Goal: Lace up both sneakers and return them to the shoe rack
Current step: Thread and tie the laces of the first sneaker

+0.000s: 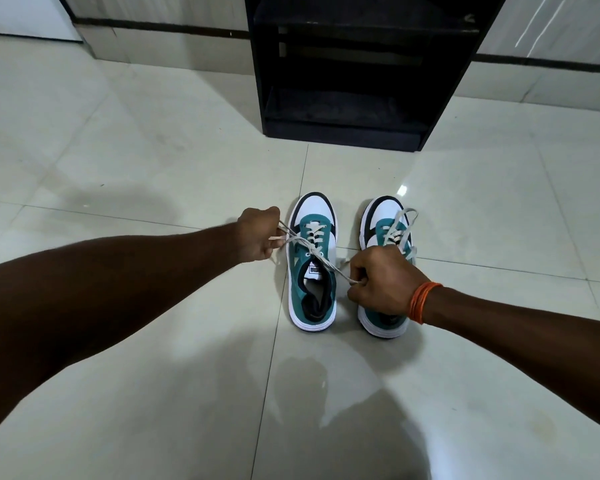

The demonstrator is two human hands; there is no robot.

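Two teal, white and black sneakers stand side by side on the tiled floor, toes pointing away from me. The left sneaker (311,265) has a pale lace (314,253) crossing over its tongue, pulled taut to both sides. My left hand (258,233) is shut on one lace end, just left of the shoe. My right hand (383,284) grips the other end between the shoes and covers the middle of the right sneaker (387,216). Loops of the right sneaker's lace (404,225) lie over its front.
A black open shoe rack (354,84) stands straight ahead against the wall, about a tile beyond the shoes; its shelves look dark. Glossy pale floor tiles (153,150) spread all around. An orange thread band (421,301) circles my right wrist.
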